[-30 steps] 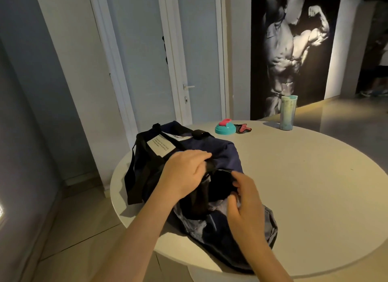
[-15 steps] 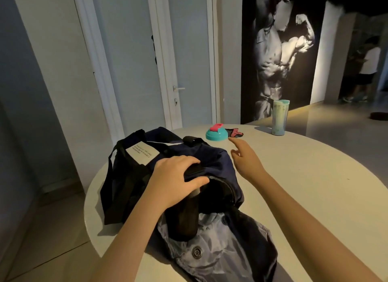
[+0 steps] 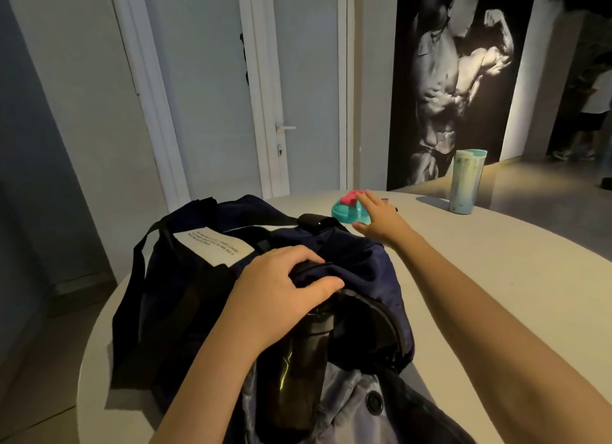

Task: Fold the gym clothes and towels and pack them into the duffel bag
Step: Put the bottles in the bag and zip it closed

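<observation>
While my left hand [image 3: 281,288] grips the bag [image 3: 185,298] by its rim mid-frame, a dark bottle [image 3: 298,371] sits inside; right hand [image 3: 381,222], fingers spread, is at the teal lid [image 3: 341,212] above.

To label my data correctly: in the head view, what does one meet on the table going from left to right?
From left: white label on the duffel bag → left hand gripping the bag's opening → teal lid → tall cup.
</observation>
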Demonstrator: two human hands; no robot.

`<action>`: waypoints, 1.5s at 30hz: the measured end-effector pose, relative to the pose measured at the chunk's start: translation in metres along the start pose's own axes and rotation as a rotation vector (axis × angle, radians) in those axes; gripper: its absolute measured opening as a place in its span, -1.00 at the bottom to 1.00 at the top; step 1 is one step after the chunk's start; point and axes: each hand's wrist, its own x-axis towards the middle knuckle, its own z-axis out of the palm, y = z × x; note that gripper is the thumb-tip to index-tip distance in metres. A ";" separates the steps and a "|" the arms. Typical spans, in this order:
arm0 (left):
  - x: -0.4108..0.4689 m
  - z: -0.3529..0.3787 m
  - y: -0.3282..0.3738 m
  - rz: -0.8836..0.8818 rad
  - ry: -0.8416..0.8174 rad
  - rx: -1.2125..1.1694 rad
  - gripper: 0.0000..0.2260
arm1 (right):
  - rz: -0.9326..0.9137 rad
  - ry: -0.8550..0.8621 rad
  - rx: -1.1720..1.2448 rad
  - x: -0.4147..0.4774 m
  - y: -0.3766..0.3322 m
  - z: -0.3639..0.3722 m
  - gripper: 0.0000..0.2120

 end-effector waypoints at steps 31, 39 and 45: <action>-0.006 0.000 0.001 -0.003 0.048 -0.122 -0.86 | -0.044 0.026 0.279 -0.011 0.009 0.002 -0.32; -0.010 0.003 0.005 0.004 0.110 0.046 -0.69 | -0.031 -0.049 0.387 -0.071 0.027 -0.040 -0.34; -0.020 0.007 0.017 0.051 0.180 0.272 -0.66 | 0.062 0.167 0.308 -0.084 0.005 -0.021 -0.32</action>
